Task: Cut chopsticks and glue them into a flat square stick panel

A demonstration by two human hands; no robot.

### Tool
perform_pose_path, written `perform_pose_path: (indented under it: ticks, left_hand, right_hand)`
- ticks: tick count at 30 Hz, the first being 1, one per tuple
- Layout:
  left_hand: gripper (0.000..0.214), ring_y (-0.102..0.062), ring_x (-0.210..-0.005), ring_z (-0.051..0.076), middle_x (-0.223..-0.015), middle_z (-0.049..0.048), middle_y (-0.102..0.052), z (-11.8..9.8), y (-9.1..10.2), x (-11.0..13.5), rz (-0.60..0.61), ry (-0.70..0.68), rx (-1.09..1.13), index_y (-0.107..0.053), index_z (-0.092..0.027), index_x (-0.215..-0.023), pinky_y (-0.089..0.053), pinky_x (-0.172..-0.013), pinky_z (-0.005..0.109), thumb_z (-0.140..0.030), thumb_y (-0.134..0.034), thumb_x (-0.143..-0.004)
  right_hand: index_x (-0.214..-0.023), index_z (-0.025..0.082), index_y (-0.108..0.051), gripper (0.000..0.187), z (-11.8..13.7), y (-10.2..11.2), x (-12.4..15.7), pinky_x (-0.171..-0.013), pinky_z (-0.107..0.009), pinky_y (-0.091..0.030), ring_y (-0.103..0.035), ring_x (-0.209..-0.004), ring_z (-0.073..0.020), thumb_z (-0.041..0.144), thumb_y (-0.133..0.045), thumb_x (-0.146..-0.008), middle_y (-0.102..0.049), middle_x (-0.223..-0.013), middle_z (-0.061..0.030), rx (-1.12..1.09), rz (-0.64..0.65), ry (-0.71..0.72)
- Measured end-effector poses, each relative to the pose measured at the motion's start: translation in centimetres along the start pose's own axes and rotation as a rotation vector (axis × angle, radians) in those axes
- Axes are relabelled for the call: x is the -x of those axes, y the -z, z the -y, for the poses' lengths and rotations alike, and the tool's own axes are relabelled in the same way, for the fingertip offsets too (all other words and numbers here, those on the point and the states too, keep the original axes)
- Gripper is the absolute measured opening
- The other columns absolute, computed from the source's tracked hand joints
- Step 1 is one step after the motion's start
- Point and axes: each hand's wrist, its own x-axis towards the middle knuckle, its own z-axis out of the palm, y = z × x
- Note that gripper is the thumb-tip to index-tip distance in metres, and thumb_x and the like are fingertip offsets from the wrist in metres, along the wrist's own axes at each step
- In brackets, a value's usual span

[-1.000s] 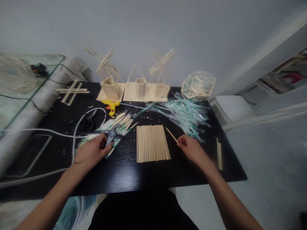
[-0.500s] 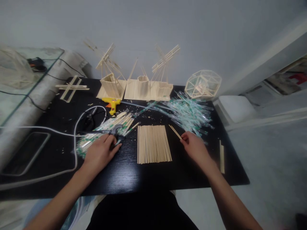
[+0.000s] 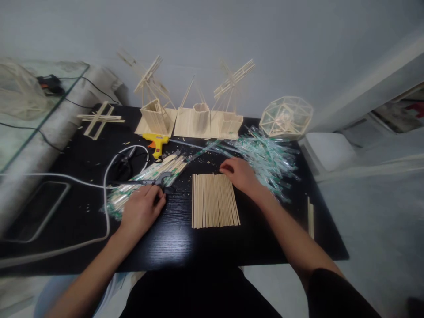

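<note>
My right hand point(image 3: 241, 176) is over the far right corner of a flat row of bare wooden chopsticks point(image 3: 215, 201), fingertips pinched together. No stick shows clearly between the fingers. On the left, my left hand point(image 3: 142, 206) rests on the table with curled fingers, beside a dark cutter point(image 3: 161, 180) with a curved jaw. Whatever may be inside its fingers is hidden. Beneath and behind the cutter lies a pile of wrapped chopsticks point(image 3: 127, 194). Behind my right hand is a heap of empty clear-and-green wrappers point(image 3: 268, 159).
A yellow glue gun point(image 3: 157, 145) lies at mid-table, near a looping white cable point(image 3: 105, 194). Stick-built models point(image 3: 195, 121) and a faceted stick frame point(image 3: 286, 118) stand along the back. Crossed sticks point(image 3: 100, 119) lie far left; loose sticks point(image 3: 310, 218) lie near the right edge.
My right hand has moved left to the row's far edge, and the chopsticks it held no longer show in its fingers. My left hand stays near the cutter.
</note>
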Motion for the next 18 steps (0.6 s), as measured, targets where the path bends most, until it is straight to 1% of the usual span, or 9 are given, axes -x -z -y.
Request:
perform_pose_path:
  ticks: [3,6,10,15,18]
  left_hand:
    - [0.022,-0.057,-0.073,0.023,-0.079,0.0029,-0.059,0.0,0.0,0.1,-0.017,0.005,0.014,-0.052,-0.023,-0.081,-0.039,-0.069,0.035,-0.035,-0.051,-0.1]
    - [0.023,-0.057,-0.073,0.023,-0.079,0.0027,-0.058,0.0,0.1,0.2,-0.045,-0.002,0.028,-0.052,-0.023,-0.081,-0.039,-0.069,0.035,-0.034,-0.05,-0.101]
    - [0.021,-0.057,-0.074,0.023,-0.079,0.0025,-0.058,0.0,0.0,0.1,-0.047,-0.002,0.037,-0.051,-0.023,-0.082,-0.04,-0.07,0.036,-0.033,-0.051,-0.1]
    - [0.019,-0.057,-0.076,0.023,-0.08,0.0025,-0.059,0.1,-0.3,0.1,-0.044,0.019,0.054,-0.052,-0.022,-0.083,-0.04,-0.071,0.035,-0.033,-0.052,-0.1]
    - [0.02,-0.057,-0.076,0.023,-0.08,0.0023,-0.059,0.1,-0.4,0.1,-0.053,0.023,0.071,-0.053,-0.023,-0.083,-0.041,-0.071,0.035,-0.033,-0.053,-0.099]
  right_hand:
    - [-0.087,0.02,-0.077,0.005,0.4,-0.9,-2.3,-0.078,-0.032,-0.045,-0.064,-0.082,-0.0191,0.016,-0.079,-0.089,-0.07,-0.087,-0.0041,0.0,0.083,0.047]
    - [-0.084,0.021,-0.078,0.008,0.4,-1.3,-3.4,-0.074,-0.031,-0.043,-0.063,-0.079,-0.0187,0.015,-0.082,-0.086,-0.07,-0.083,-0.0028,0.001,0.142,0.07]
    - [-0.083,0.02,-0.077,0.009,0.3,-1.4,-3.8,-0.073,-0.031,-0.042,-0.064,-0.079,-0.0189,0.013,-0.083,-0.085,-0.071,-0.082,-0.0025,0.003,0.172,0.066]
    - [-0.086,0.018,-0.077,0.005,0.2,-1.1,-3.8,-0.075,-0.032,-0.044,-0.066,-0.082,-0.02,0.014,-0.079,-0.089,-0.074,-0.087,-0.0056,-0.011,0.148,0.025]
    - [-0.086,0.019,-0.077,0.005,0.0,-0.6,-3.8,-0.074,-0.03,-0.045,-0.068,-0.078,-0.0184,0.017,-0.081,-0.088,-0.075,-0.084,-0.0037,-0.054,0.188,0.022]
